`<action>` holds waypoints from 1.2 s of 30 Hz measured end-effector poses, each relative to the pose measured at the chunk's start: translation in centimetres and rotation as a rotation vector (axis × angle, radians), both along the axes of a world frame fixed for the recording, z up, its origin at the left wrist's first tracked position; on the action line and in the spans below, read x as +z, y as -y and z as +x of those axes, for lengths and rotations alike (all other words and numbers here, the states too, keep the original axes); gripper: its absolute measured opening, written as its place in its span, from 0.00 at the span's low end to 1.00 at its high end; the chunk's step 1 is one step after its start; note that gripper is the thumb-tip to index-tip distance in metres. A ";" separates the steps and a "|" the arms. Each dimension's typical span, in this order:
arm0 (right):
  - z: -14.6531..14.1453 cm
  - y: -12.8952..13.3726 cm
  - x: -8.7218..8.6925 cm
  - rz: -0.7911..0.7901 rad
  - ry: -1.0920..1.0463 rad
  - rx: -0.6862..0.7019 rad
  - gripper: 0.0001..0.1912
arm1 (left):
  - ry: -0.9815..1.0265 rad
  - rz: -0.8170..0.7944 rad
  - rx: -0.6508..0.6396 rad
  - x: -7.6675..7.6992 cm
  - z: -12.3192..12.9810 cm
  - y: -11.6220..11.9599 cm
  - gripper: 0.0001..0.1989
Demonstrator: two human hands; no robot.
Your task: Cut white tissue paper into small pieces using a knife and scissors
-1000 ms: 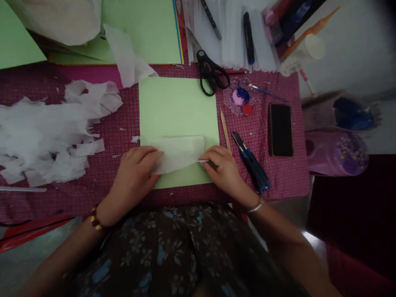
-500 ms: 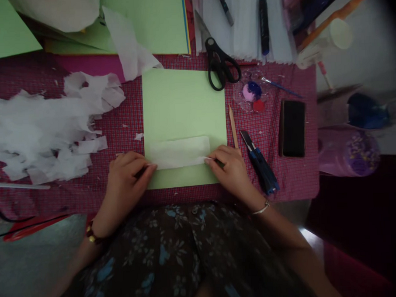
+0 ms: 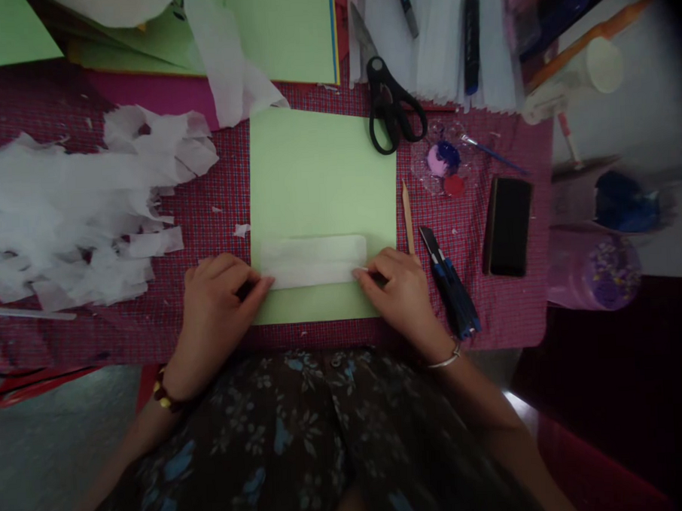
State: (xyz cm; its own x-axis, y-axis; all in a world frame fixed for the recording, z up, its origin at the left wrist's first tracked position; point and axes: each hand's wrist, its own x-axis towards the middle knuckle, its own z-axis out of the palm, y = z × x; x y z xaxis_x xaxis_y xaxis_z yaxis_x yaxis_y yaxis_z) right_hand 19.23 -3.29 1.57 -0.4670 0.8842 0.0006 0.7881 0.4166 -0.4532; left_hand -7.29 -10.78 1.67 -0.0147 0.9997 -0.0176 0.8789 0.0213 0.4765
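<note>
Gripping white paper strip [image 3: 314, 251] at both near corners, pinched between thumb and fingers of left hand [image 3: 221, 298] and likewise of right hand [image 3: 402, 287]. Positioned crosswise over near half of green sheet [image 3: 323, 173], left of wooden stick [image 3: 408, 219] and box cutter [image 3: 451, 284]. Expected to handle as very light, limp and prone to creasing or tearing; probably not slippery. Best held at outer ends by fingertips, kept evenly taut, without hard pulling. Impossible to tell number of layers.

Matt paper strip [image 3: 314, 261], smooth paper sheet [image 3: 322, 181], woven cloth [image 3: 507, 308]
</note>
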 end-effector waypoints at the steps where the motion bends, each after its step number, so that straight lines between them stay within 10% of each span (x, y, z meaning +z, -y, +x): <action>1: 0.0 0.0 0.0 0.004 0.002 0.000 0.15 | 0.003 0.003 -0.003 0.0 0.0 0.0 0.13; 36: -0.2 -0.5 -0.3 -0.002 0.027 -0.027 0.16 | -0.051 0.016 0.028 -0.2 0.2 0.0 0.10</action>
